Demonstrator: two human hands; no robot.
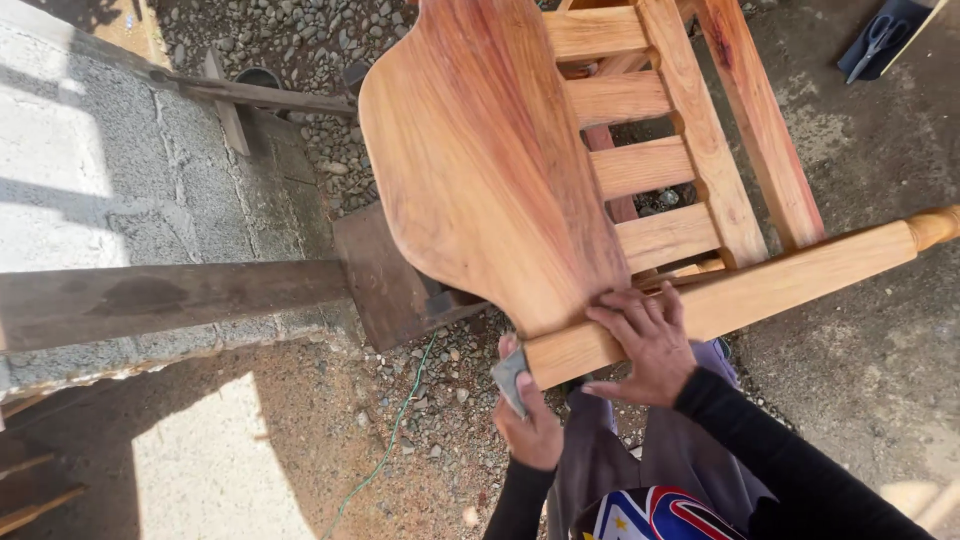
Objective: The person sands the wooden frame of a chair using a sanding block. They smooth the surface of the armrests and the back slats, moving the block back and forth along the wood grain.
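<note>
My right hand (648,340) presses flat on the chair leg (740,290) to steady it, while my left hand (528,420) grips sandpaper (509,376) against its end.

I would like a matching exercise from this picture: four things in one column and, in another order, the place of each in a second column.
Things:
1. left hand
2. right hand
3. scissors
4. green cord

Places:
a. on the gravel, left of the hands
b. flat on the square wooden rail
c. top right, on a dark tray
d. at the rail's cut end, holding a grey sanding pad

Pairs: 1-d, 2-b, 3-c, 4-a
</note>
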